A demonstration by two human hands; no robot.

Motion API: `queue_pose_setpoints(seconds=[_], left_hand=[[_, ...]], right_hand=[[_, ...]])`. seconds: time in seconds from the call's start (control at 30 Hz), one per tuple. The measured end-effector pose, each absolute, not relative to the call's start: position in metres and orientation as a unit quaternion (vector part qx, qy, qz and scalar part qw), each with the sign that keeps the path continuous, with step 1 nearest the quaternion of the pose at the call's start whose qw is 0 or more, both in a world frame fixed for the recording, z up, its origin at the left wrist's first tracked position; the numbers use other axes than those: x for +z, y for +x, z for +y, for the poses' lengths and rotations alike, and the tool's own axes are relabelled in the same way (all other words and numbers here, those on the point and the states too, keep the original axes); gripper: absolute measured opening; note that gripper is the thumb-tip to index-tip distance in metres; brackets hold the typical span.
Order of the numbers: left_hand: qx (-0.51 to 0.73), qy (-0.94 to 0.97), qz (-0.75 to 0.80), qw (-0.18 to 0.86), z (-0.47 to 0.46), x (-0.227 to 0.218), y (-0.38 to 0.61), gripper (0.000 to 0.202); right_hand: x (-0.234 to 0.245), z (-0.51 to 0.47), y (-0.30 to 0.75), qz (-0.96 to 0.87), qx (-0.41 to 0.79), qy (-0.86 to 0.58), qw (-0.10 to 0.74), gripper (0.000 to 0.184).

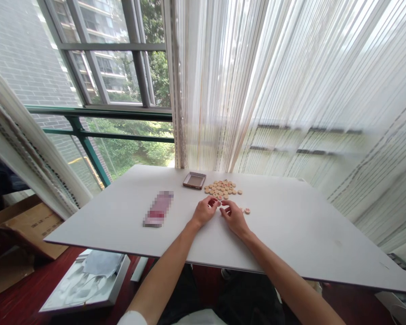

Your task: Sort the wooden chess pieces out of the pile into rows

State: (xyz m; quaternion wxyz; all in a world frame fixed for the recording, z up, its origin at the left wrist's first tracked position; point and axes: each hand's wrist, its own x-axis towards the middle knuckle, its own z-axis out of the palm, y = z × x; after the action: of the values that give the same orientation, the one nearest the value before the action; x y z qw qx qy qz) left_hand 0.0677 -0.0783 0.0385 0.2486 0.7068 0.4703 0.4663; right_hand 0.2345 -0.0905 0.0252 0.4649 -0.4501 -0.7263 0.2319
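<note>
Several round wooden game discs [223, 188] lie in a loose cluster on the white table [291, 225]. Both hands rest on the table just in front of that cluster. My left hand [205, 211] has its fingers curled in a pinch around a small disc at the cluster's near edge. My right hand [234, 216] lies beside it, fingers bent toward the same spot and touching discs there; what it holds is too small to name. Two more discs [245, 210] sit apart just right of my right hand.
A small shallow brown box [194, 180] stands left of the discs. A blurred pinkish flat object [159, 214] lies further left on the table. Sheer curtains hang behind; a window is at the left. Cardboard boxes and a white case sit on the floor at the left.
</note>
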Motion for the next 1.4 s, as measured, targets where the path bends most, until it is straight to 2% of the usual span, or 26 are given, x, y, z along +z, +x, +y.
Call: queue_pose_setpoints(seconds=[0.17,0.3,0.5,0.7,0.83,1.2,1.4], left_hand=[[0.445,0.689,0.558,0.122,-0.071,0.04,0.057,0.014],[0.417,0.678,0.598,0.091,-0.064,0.037,0.05,0.014],[0.436,0.689,0.567,0.117,-0.066,0.035,0.049,0.014],[0.472,0.732,0.426,0.245,-0.078,0.041,0.06,0.018],[0.448,0.739,0.413,0.287,-0.08,0.038,0.065,0.021],[0.439,0.734,0.415,0.309,-0.075,0.03,0.063,0.025],[0.469,0.717,0.459,0.234,-0.072,0.034,0.059,0.02]], right_hand=[[0.027,-0.095,0.234,-0.74,0.215,-0.446,0.455,0.021],[0.029,-0.1,0.234,-0.76,0.198,-0.43,0.445,0.018],[0.029,-0.104,0.233,-0.788,0.176,-0.415,0.42,0.019],[0.027,-0.101,0.231,-0.749,0.192,-0.436,0.46,0.025],[0.025,-0.098,0.231,-0.74,0.21,-0.435,0.468,0.026],[0.024,-0.097,0.232,-0.738,0.216,-0.434,0.47,0.023],[0.021,-0.095,0.233,-0.738,0.197,-0.449,0.464,0.025]])
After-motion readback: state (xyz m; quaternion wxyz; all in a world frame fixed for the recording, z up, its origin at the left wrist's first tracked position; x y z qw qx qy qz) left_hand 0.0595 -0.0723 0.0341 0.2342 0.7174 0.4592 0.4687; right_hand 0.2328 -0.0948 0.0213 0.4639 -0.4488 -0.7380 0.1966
